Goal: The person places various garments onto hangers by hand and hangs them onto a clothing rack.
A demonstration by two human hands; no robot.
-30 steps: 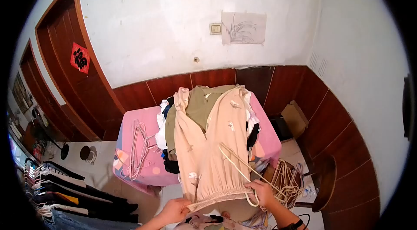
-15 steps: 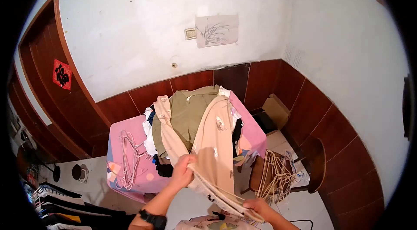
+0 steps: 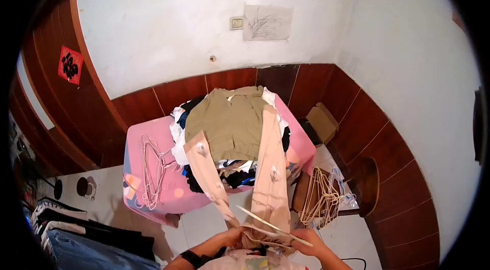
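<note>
Peach-beige trousers (image 3: 270, 183) with pale flower-like patches stretch from my hands toward the table, their legs spread apart. My left hand (image 3: 232, 238) is closed on the waistband at its left side. On the other side, my right hand (image 3: 308, 243) is closed on the waistband edge. A thin pale bar (image 3: 265, 223) slants across the waist opening to my right hand; what it belongs to I cannot make out. Beyond the trouser legs, an olive-green garment (image 3: 224, 122) lies on top of a clothes pile.
A pink-covered table (image 3: 145, 140) bears the pile and several pink hangers (image 3: 152, 178). More hangers (image 3: 321, 198) lie on a wooden chair (image 3: 368, 186) at right. Clothes hang on a rack (image 3: 87, 239) at lower left. A cardboard box (image 3: 322, 123) stands in the corner.
The trousers have come back toward my body, uncovering more of the olive garment. My left hand has moved down and right. The pale bar now shows across the waistband.
</note>
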